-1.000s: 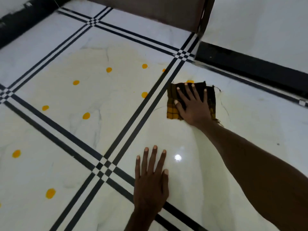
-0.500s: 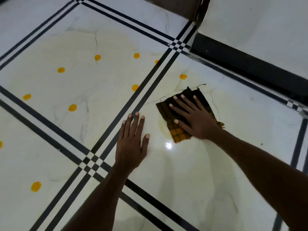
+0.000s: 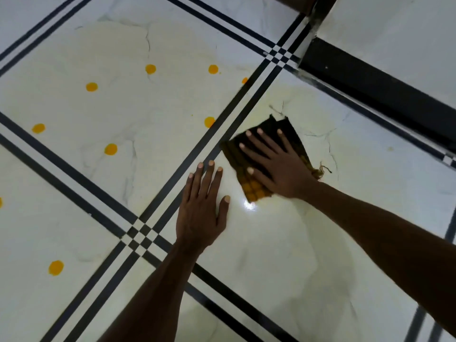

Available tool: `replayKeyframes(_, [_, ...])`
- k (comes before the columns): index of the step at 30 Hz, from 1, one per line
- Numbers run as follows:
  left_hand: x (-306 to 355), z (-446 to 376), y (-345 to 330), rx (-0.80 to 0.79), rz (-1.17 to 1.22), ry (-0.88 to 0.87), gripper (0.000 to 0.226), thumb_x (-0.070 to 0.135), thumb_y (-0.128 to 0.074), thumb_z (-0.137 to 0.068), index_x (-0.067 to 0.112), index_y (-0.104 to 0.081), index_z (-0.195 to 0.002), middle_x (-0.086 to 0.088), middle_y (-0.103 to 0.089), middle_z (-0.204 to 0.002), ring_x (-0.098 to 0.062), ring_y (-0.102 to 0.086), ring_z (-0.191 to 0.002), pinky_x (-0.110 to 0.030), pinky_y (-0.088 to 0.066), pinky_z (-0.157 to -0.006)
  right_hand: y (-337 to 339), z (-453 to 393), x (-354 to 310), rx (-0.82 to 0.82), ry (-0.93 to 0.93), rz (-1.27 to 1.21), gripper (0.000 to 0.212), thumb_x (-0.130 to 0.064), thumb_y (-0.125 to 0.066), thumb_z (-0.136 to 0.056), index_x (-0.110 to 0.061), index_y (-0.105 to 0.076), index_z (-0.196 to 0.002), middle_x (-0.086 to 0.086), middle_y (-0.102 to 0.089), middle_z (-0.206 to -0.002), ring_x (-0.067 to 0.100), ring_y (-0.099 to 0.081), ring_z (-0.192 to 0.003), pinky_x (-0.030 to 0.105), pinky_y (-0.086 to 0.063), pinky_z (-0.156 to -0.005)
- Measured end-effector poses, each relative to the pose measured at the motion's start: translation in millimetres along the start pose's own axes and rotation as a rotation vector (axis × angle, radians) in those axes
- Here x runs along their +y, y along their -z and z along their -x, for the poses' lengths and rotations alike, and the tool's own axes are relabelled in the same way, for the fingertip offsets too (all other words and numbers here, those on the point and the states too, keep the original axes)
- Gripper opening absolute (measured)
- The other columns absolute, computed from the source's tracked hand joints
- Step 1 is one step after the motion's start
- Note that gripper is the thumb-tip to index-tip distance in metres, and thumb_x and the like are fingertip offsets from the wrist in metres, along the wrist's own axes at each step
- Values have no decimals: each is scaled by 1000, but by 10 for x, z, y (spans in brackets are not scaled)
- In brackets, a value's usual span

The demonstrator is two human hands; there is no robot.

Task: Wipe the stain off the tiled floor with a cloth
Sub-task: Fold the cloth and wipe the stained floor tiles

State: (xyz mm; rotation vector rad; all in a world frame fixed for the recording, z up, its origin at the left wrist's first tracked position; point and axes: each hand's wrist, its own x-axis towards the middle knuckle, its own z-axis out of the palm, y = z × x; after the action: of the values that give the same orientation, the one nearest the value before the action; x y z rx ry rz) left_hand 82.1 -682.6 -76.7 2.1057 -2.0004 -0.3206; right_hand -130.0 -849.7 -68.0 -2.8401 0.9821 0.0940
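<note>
Nearest the camera, the left hand [image 3: 201,213] lies flat, palm down, on the tiled floor [image 3: 271,267]. Its four fingers [image 3: 208,180] are straight and close together, pointing away from the camera, with the thumb spread out to the side; it grips nothing and only presses on the glossy white tile. The fingertips end just beside the pair of black tile lines [image 3: 222,129] that run diagonally past them, and a bright light glint on the tile sits just off the thumb tip.

Just beyond that thumb, the right hand [image 3: 278,166] lies flat on the cloth [image 3: 254,187], a dark folded square with yellow checks. Its fingers [image 3: 261,144] are fanned apart and stretched over the fabric, pressing it down onto the floor rather than curling around it; the thumb rests on the near, yellow-checked part. The cloth's far corner sticks out past the fingertips, and a frayed thread trails out beside the wrist. The left edge of the cloth touches the black tile lines.

Past the fingertips, across those lines, orange-yellow stain spots [image 3: 209,122] dot the neighbouring tile, the closest one near the cloth, the others well apart. Farthest away, a black skirting band [image 3: 370,87] runs below a white wall.
</note>
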Motion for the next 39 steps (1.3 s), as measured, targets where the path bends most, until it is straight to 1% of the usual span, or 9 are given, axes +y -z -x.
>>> replayKeyframes(3, [4,10,-8,11,2,-4,67,41,-39,-107,15,-16,-164,-5,-6,-174,-22,-1,-161,-47,-14,-130,57,349,468,-7,45,18,64,-56,-26,-108,-33,-12,-167,1,-9,-176,26,-3,-164,60,-3,-130])
replayKeyframes(8, [10,12,-9,24,-6,-8,66,41,-37,-107,15,-15,-164,-5,-6,-174,-22,0,-161,-46,-12,-131,132,-455,573,159,-672,-91,71,-64,-10,-105,-28,-14,-167,10,-15,-175,35,-8,-162,70,-1,-126])
replayKeyframes(14, [2,16,-1,14,-10,-11,64,37,-35,-108,13,-16,-164,-7,-7,-173,-22,0,-161,-49,-16,-129,-84,15,-390,79,-79,-20,63,-57,-23,-109,-31,-15,-167,2,-9,-176,26,-2,-164,63,-5,-128])
replayKeyframes(20, [13,10,3,13,-14,-5,63,36,-34,-108,14,-15,-164,-6,-6,-174,-22,1,-161,-48,-13,-130,-147,1113,-494,127,-772,-59,66,-56,-25,-108,-29,-14,-167,4,-5,-177,29,0,-164,65,-8,-127])
replayKeyframes(23, [11,18,4,1,-22,-4,64,38,-32,-108,15,-13,-165,-5,-3,-174,-21,4,-161,-47,-10,-131,-173,939,-1042,75,-485,-85,67,-57,-24,-108,-30,-10,-167,6,-1,-177,31,4,-163,67,-3,-126])
replayKeyframes(27, [-9,26,-30,22,-23,-18,64,38,-32,-108,14,-15,-164,-7,-7,-174,-22,0,-161,-48,-13,-130,-131,181,-552,105,-157,-63,63,-58,-25,-108,-34,-19,-166,2,-11,-176,27,-5,-163,68,-7,-125])
replayKeyframes(32, [-11,14,-34,35,2,-20,63,38,-32,-108,15,-15,-164,-6,-7,-174,-22,0,-161,-47,-11,-131,-33,34,380,173,-491,-70,65,-60,-21,-108,-32,-17,-166,4,-15,-175,31,-9,-163,70,-8,-125])
replayKeyframes(35, [-10,25,-26,27,11,-14,63,37,-33,-108,15,-15,-164,-5,-7,-174,-22,1,-161,-47,-10,-131,-104,397,-35,198,-716,-94,64,-56,-18,-110,-28,-14,-167,7,-13,-176,31,-5,-163,69,-8,-126])
replayKeyframes(39, [19,17,5,17,0,-3,63,37,-34,-108,15,-15,-164,-6,-6,-174,-22,2,-161,-48,-12,-130,-197,607,-1064,93,-498,-94,65,-56,-21,-109,-30,-10,-167,5,-1,-177,31,6,-163,67,1,-127])
